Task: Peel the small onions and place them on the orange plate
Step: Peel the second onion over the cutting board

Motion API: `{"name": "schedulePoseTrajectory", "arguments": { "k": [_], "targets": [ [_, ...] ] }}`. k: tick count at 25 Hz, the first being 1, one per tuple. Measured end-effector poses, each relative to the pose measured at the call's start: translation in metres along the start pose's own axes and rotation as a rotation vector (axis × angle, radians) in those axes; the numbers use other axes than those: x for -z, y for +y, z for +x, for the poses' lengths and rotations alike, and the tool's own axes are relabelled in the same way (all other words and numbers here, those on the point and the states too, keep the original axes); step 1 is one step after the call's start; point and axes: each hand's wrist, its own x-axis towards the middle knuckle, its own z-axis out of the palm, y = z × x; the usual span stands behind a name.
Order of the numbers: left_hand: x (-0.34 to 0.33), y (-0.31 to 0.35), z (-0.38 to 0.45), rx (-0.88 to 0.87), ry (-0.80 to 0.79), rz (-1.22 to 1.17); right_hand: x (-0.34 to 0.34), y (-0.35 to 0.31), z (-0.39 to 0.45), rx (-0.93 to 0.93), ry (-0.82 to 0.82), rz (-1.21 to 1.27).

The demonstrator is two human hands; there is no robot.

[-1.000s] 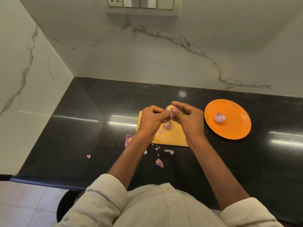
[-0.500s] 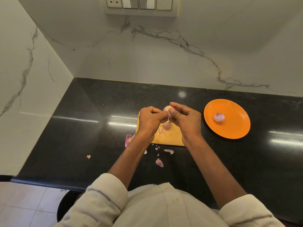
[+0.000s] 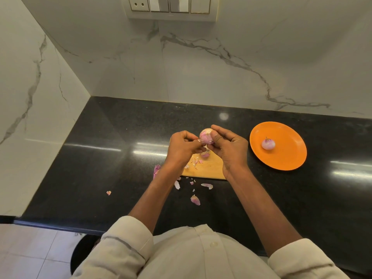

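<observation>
A small pale pink onion [image 3: 205, 136] is held above the wooden cutting board [image 3: 209, 168]. My right hand [image 3: 231, 148] grips it with thumb and fingers curled round its right side. My left hand [image 3: 181, 147] pinches a thin strip of skin [image 3: 200, 140] at the onion's left side. An orange plate [image 3: 281, 158] lies to the right on the black counter, with one peeled onion [image 3: 268, 143] on it. Another piece of onion [image 3: 205, 154] lies on the board under my hands.
Pink skin scraps [image 3: 195, 199] are scattered on the black counter [image 3: 100, 158] in front of the board, with a larger piece [image 3: 156, 170] at its left edge. Marble walls close the back and left. A switch panel [image 3: 171, 7] is on the back wall.
My hands have drawn slightly apart, exposing more of the onion, and my left hand has pulled a bit of skin away from it. The plate and the board have stayed put.
</observation>
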Motion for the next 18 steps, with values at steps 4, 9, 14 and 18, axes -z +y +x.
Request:
{"name": "schedulePoseTrajectory", "arguments": {
  "k": [4,9,14,18],
  "targets": [
    [0.008,0.004,0.001,0.063,-0.127,-0.236,0.006,-0.006,0.003,0.001,0.011,0.051],
    [0.004,-0.001,0.001,-0.063,-0.168,-0.129,0.008,-0.007,0.003,-0.119,-0.014,0.136],
    [0.008,-0.003,0.004,-0.069,-0.177,-0.157,0.013,-0.01,0.004,-0.235,-0.061,0.229],
    [0.0,-0.001,0.002,0.037,-0.192,-0.288,0.012,-0.007,0.004,-0.288,-0.07,0.322]
  ]
}}
